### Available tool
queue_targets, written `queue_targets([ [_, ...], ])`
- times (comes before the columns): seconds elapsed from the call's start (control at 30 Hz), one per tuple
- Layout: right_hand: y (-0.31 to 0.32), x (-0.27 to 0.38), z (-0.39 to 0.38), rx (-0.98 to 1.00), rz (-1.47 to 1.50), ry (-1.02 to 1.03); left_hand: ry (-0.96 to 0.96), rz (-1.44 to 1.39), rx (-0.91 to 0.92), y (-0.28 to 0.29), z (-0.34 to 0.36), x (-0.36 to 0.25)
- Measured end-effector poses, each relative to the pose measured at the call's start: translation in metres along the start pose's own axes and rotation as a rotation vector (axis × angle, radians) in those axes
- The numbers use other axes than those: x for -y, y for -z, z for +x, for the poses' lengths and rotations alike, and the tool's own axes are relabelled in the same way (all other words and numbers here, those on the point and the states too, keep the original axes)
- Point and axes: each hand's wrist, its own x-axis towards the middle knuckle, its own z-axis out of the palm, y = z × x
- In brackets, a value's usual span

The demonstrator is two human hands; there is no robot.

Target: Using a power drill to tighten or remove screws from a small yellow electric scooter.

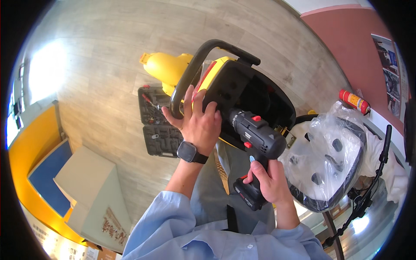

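My right hand (272, 181) is wrapped round the grip of a black cordless drill (258, 134) with red buttons and a battery at its base. The drill's chuck points left and forward at the black and yellow machine shell (255, 89). Whether a bit touches the shell is hidden. With fingers spread, my left hand (200, 125) lies on the shell's near left edge, close to the chuck. A dark watch is on that wrist. From the shell rises a curved black handle (190, 73), passing just beyond my left fingers.
Beside the machine stand a rounded yellow object (167, 67) and an open black tool case (161, 135) with a red-handled tool. At right lie a plastic-wrapped padded piece (329, 160), a red fire extinguisher (354, 101) and a black rod (364, 195). A light box (93, 186) stands at left.
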Motion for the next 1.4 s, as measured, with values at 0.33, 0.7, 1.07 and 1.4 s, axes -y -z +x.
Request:
queue_targets([
  [0.33,-0.011,0.038,0.004,0.033,-0.489,-0.047,-0.052,0.07,0.033,0.004,0.004,0.001],
  [0.7,0.0,0.046,0.002,0.043,-0.088,-0.161,-0.013,0.046,0.067,0.006,0.004,0.004],
  [1.07,-0.034,0.016,0.005,-0.048,-0.235,-0.014,0.029,0.017,0.087,0.011,0.005,0.004],
  [1.4,-0.019,-0.002,0.007,0.008,-0.229,0.038,0.057,0.033,0.106,0.01,0.006,0.001],
])
